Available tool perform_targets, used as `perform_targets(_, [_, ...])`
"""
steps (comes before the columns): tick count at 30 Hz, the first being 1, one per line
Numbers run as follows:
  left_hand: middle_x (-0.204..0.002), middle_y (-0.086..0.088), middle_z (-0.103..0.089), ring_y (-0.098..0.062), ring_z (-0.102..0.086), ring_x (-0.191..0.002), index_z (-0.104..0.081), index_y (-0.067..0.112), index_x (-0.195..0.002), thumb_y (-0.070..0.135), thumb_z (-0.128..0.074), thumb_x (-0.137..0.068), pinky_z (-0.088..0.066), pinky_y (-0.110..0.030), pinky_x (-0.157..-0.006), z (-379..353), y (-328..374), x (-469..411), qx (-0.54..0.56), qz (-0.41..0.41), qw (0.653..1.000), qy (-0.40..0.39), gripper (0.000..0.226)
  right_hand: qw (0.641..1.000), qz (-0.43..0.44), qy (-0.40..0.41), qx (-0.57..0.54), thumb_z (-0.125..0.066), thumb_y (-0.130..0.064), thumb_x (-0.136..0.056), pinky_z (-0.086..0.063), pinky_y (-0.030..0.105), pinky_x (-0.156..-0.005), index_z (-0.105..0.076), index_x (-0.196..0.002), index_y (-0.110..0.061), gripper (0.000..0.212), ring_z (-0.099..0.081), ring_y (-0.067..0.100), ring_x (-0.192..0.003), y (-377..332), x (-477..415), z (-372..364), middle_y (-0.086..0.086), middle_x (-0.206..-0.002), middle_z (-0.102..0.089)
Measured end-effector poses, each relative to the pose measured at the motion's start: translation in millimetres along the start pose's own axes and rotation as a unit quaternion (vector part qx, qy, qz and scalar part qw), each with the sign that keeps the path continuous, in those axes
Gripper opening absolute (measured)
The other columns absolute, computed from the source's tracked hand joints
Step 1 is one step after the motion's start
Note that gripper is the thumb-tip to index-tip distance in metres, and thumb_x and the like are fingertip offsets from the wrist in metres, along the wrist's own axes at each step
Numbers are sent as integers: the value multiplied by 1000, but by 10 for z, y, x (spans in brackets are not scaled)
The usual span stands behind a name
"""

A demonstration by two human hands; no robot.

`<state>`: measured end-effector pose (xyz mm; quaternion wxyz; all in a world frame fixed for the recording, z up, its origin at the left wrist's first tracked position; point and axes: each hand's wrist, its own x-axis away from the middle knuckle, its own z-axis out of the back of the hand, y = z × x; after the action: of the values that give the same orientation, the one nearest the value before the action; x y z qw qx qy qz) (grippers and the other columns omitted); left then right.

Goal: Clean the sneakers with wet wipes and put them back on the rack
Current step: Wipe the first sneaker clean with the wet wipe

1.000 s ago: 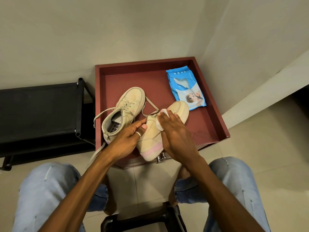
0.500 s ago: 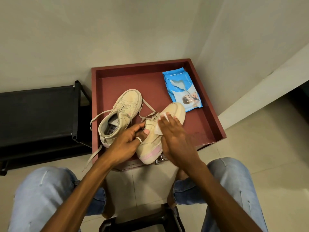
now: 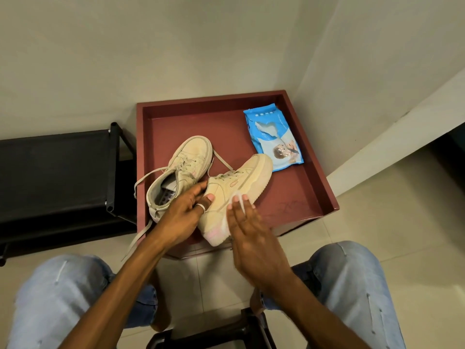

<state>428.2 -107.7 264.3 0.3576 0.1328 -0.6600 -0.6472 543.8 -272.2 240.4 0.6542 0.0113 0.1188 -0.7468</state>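
two-handed work: left grip [image 3: 186,215] curls round the sneaker [image 3: 241,180], right grip [image 3: 251,230] presses the wipe [image 3: 225,222] flat-handed; i'd stroke firmly, heel to toe.

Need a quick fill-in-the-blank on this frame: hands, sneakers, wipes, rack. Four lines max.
1. The right hand presses a white ___ flat against the right sneaker.
2. The left hand grips that sneaker and wears a ___.
3. The blue wipe pack lies in the far ___ corner of the tray.
4. The black rack stands on the tray's ___ side.

Missing words: wipe; ring; right; left.
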Motion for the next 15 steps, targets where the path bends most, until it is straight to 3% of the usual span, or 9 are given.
perform_targets(3, [-132, 10, -66, -5, -61, -122, -51, 19, -143, 14, -53, -102, -48, -33, -107, 20, 25, 0, -9, 5, 1000, 1, 41, 999, 39, -9, 14, -40, -13, -93, -24, 48, -121, -31, -152, 1, 62, -18, 35, -151, 78, 32, -13, 21, -161, -24])
perform_targets(7, [-133, 12, -65, -3, -60, -124, -49, 21, -145, 19, -55, -102, -45, -34, -110, 37, 14, 5, -37, 4, 999, -1, 44, 996, -85, 7, 24, -47, -18, -94, -23, 51, -118, -35, -150, 5, 61, -25, 40, -148, 452, -284, 94, 24, -158, -30])
perform_targets(9, [-135, 11, -64, -4, -58, -126, -48, 21, -146, 21, -56, -102, -45, -37, -111, 42, 9, 5, -42, 4, 999, -2, 45, 994, -102, 25, 15, -47, -19, -96, -28, 53, -117, -36, -149, 7, 59, -25, 41, -147, 446, -314, 108, 26, -156, -33])
perform_targets(15, [-127, 11, -69, -4, -64, -118, -55, 25, -137, 22, -63, -97, -52, -38, -104, -1, 41, 2, -43, 8, 999, 9, 41, 1000, 15, -9, 10, -42, -13, -94, -26, 48, -120, -32, -151, 1, 60, -22, 34, -150, 59, 9, 47, 21, -160, -28])
